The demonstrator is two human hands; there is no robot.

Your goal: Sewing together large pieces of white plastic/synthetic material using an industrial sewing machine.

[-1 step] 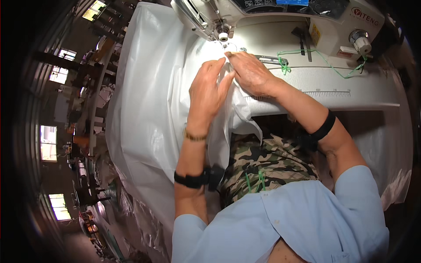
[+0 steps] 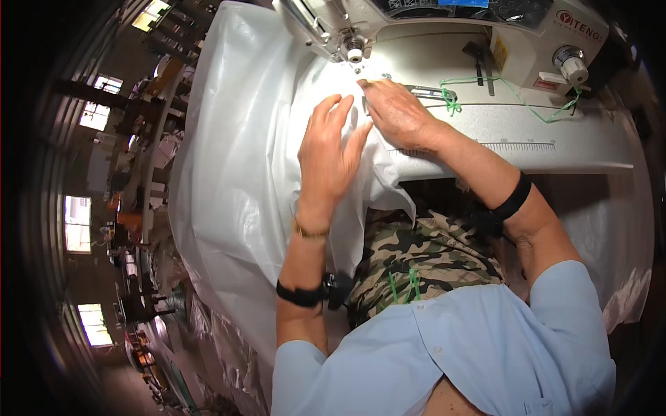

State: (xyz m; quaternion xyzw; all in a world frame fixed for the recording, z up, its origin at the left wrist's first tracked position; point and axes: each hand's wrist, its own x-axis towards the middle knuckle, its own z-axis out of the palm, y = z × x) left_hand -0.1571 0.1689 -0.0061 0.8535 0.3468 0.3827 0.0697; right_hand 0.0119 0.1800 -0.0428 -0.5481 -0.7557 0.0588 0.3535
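Observation:
White fabric (image 2: 277, 145) lies under the head of a sewing machine (image 2: 354, 48) and drapes over the near edge of its bed toward my lap. My left hand (image 2: 327, 149) rests on the fabric with thumb and fingers apart, just short of the needle area. To its right, my right hand (image 2: 399, 114) has its fingers closed at the fabric's edge close to the presser foot, which is partly lost in the bright lamp light. The fold under the right fingertips is mostly hidden.
Thread snips (image 2: 427, 93) lie on the machine bed beyond my right hand. A green cord (image 2: 517, 93) runs from them to the machine's knob (image 2: 572, 67). Dark slim tools (image 2: 480, 62) lie farther back. Sheer white material hangs at the left, beside a cluttered workroom with windows (image 2: 78, 223).
My left fingers have opened and drawn back slightly from the right fingertips, letting the fabric's edge go. The right hand stays nearly in place.

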